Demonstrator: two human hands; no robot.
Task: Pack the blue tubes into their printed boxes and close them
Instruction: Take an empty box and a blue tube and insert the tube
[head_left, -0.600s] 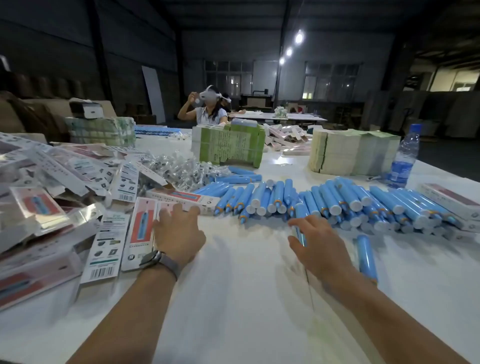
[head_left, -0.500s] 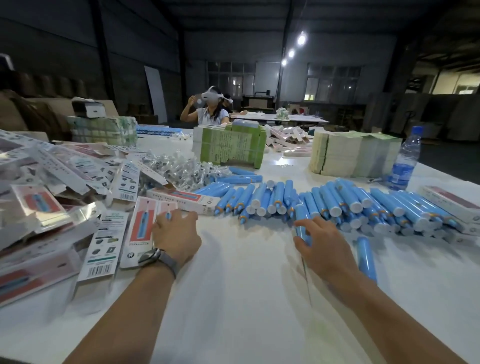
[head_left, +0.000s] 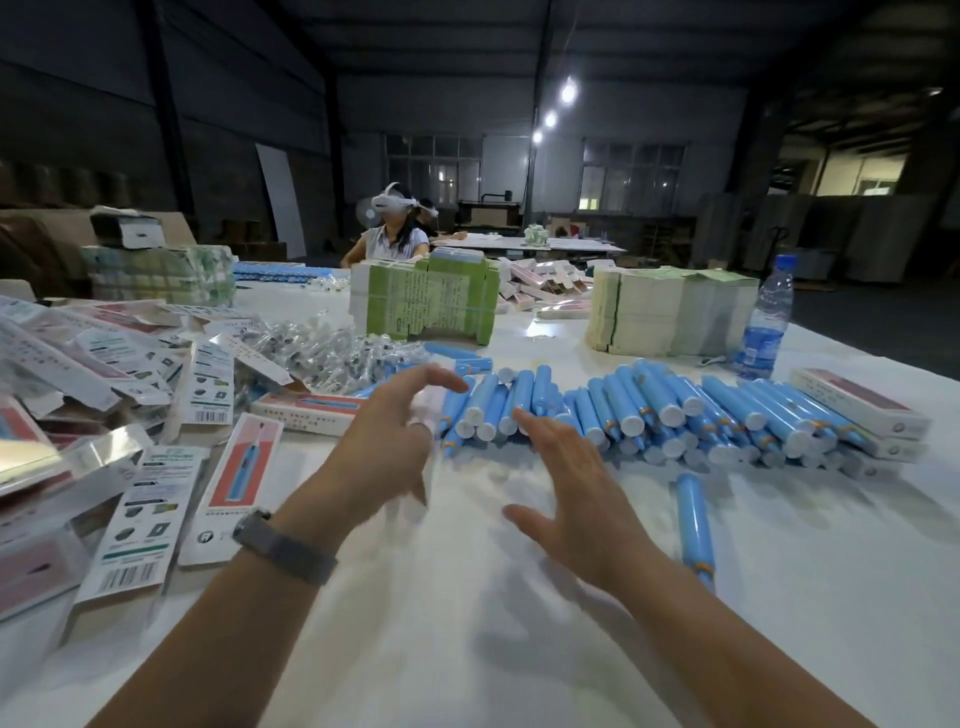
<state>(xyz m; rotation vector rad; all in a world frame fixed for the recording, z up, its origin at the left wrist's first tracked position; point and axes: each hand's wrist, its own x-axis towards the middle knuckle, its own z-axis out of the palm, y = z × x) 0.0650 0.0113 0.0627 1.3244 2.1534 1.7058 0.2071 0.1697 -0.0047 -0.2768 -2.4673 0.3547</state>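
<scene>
A long pile of blue tubes (head_left: 649, 410) with white caps lies across the white table. One blue tube (head_left: 696, 519) lies apart, nearer to me on the right. Flat printed boxes (head_left: 239, 467) with a red panel and a tube picture lie at the left. My left hand (head_left: 384, 441) hovers above the table with fingers spread, reaching toward the left end of the pile and holding nothing. My right hand (head_left: 571, 499) is spread too, fingertips at the caps of the nearest tubes, and it is empty.
A heap of clear plastic packets (head_left: 322, 353) lies behind the boxes. A green bundle (head_left: 431, 301) and a pale stack of sheets (head_left: 670, 312) stand further back. A water bottle (head_left: 763, 322) stands at the right. Closed boxes (head_left: 857, 400) sit at the pile's right end. A person sits beyond the table.
My left hand has lifted off the flat box at the left and moved right toward the tubes. My right hand has lifted off the tube under it and opened wide.
</scene>
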